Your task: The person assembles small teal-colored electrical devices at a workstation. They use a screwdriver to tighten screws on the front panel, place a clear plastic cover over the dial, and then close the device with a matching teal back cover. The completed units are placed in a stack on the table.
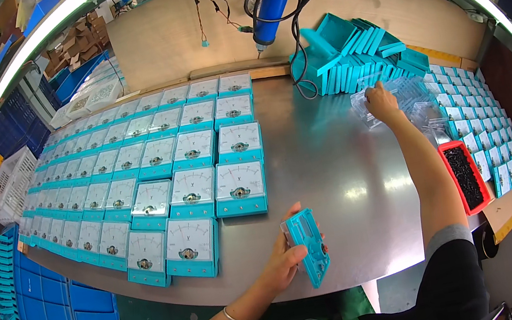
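Note:
My left hand [287, 257] is wrapped round a teal panel-meter case [307, 247], thumb across its near side, held tilted above the front of the metal table. Screws or fittings show in the case's lower part. At the far right my arm is stretched out, and my right hand [381, 100] has its fingers curled in at the edge of a pile of clear plastic covers [406, 96]. It seems to pinch one of the covers, though the see-through plastic makes its outline hard to follow. Behind the pile lies a heap of empty teal cases [346, 51].
Rows of assembled meters [196, 188] fill the table's left side. A red bin of small black parts [466, 178] stands at the right, beside stacked meter faces [478, 121]. A blue electric screwdriver [275, 2] hangs overhead with looping cable. The bare metal table [309, 150] shows between.

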`<control>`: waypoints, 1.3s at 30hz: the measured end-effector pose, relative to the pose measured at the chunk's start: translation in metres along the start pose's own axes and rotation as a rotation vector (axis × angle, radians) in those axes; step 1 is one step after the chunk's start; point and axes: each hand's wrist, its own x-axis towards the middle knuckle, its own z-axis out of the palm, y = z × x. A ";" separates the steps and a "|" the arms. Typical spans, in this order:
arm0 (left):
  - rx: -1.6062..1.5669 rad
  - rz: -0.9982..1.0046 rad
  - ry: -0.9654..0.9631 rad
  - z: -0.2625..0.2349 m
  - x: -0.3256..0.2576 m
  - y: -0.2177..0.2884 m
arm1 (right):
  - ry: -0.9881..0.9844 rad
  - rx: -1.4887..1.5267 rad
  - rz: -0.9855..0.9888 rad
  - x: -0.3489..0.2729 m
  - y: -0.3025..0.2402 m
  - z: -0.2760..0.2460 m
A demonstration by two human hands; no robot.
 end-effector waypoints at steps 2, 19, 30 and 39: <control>-0.004 -0.008 0.013 0.000 0.001 -0.002 | 0.043 0.065 0.007 -0.020 0.007 -0.005; -0.011 0.023 -0.027 -0.004 -0.002 -0.002 | -0.162 0.244 -0.235 -0.024 -0.172 -0.001; -0.012 0.007 -0.037 -0.002 0.001 -0.004 | -0.042 0.268 -0.225 -0.099 -0.028 -0.031; 0.005 0.218 -0.010 0.001 -0.011 -0.009 | -0.570 1.523 0.284 -0.202 -0.036 -0.118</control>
